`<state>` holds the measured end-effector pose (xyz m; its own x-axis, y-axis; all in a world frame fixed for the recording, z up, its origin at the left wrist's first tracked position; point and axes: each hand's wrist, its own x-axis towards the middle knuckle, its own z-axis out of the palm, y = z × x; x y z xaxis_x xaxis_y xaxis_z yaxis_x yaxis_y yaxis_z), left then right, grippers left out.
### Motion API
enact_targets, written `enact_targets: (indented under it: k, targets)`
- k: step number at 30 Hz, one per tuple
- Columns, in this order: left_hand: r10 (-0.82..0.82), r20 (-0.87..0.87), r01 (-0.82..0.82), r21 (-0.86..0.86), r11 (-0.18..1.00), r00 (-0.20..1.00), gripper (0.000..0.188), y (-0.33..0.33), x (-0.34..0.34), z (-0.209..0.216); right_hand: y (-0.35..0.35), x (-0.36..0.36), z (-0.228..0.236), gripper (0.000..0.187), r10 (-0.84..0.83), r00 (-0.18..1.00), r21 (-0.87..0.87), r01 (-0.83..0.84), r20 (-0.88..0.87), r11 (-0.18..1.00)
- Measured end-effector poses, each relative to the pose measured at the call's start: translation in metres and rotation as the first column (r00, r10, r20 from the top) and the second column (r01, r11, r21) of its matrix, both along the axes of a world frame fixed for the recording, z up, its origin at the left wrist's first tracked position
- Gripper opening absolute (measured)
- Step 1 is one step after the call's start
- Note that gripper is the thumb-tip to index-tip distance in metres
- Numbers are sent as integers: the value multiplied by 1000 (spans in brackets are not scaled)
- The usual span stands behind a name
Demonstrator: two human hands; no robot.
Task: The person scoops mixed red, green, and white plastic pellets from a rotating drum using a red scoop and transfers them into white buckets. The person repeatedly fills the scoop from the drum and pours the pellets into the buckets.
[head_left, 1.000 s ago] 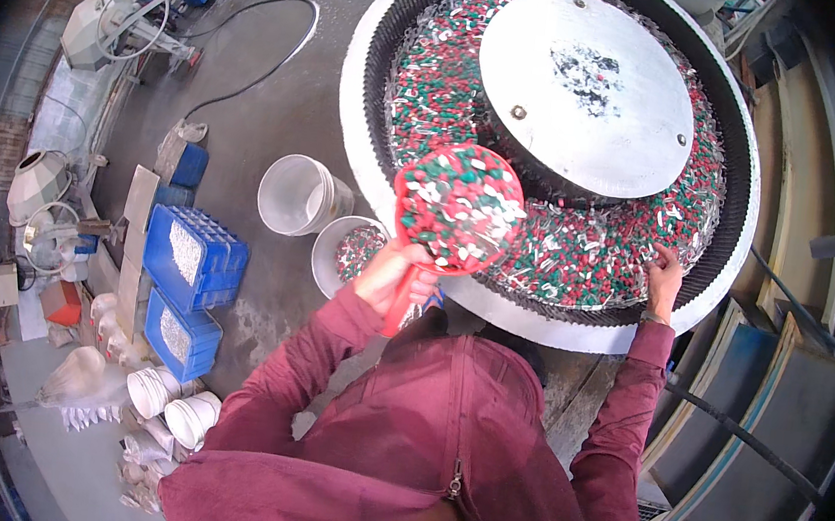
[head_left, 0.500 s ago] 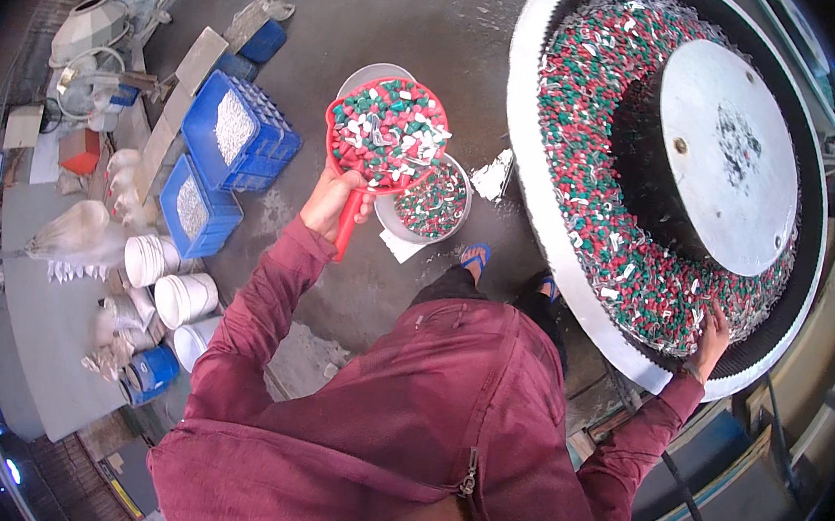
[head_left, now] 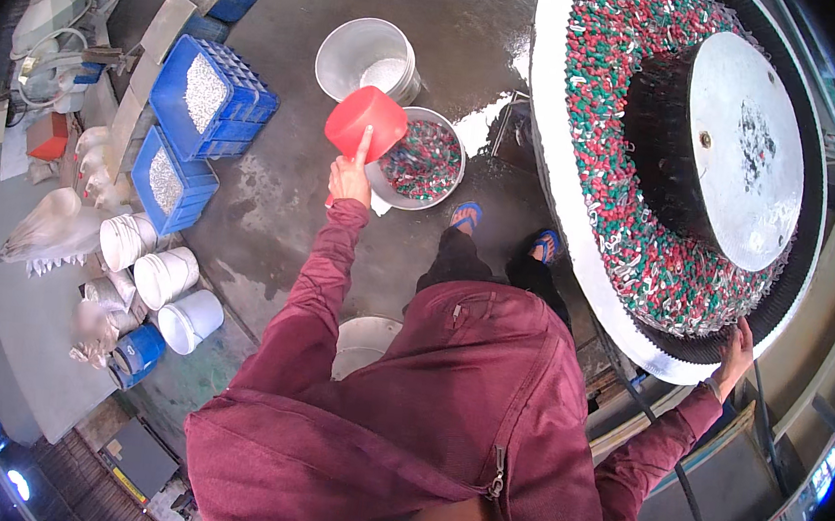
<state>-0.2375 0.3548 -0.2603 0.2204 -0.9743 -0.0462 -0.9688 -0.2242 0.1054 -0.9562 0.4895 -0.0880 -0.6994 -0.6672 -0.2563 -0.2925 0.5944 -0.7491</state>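
From the head view, my left hand [head_left: 350,179] is clenched around the handle of a red scoop [head_left: 365,122], index finger stretched up along its back, and the scoop is tipped mouth-down over the near-left rim of a metal bucket [head_left: 453,153] on the floor. That bucket holds a heap of small red, green and white pieces [head_left: 419,158]. Just beyond it, touching or nearly so, stands a second bucket [head_left: 357,54], and I can see only bare metal inside it. My right hand [head_left: 735,356] is out to the side with its fingers closed over the near edge of the big round tub [head_left: 579,256], whose white rim curves past my right leg. The tub's ring-shaped trough is full of the same coloured pieces [head_left: 630,241] around a raised black hub with a flat metal lid [head_left: 744,161]. My feet in blue sandals [head_left: 465,215] stand on the wet concrete floor [head_left: 271,216] between the bucket and the tub. Well to the left of the scoop, two blue crates [head_left: 207,100] filled with pale grains sit side by side, and nearer the floor's left edge a cluster of white tubs [head_left: 165,276] lies on its sides. A further white pail [head_left: 364,341] shows just below my left elbow, partly hidden by my sleeve.
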Motion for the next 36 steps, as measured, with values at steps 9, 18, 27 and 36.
enact_targets:
  k: [9, 18, 27, 36]
  targets:
    - [208, -674, -416, -162, 895, 709, 90, -36, -19, 62, 30, -28, -18, 33, -35, 999, -37, 37, 37, 999]
    - [-611, -450, 523, -317, 791, 651, 93, -163, -218, 220, 7, -84, -149, 53, 170, 985, -28, -171, -41, 985]
    - [-636, 392, 659, 93, 746, 665, 75, -274, -391, 77, -71, -79, -238, 40, 82, 949, 94, -56, -304, 994]
    - [-268, 48, 161, 695, 701, 962, 100, -73, -435, 47, -89, 37, -262, 61, 26, 934, 307, -143, 355, 941]
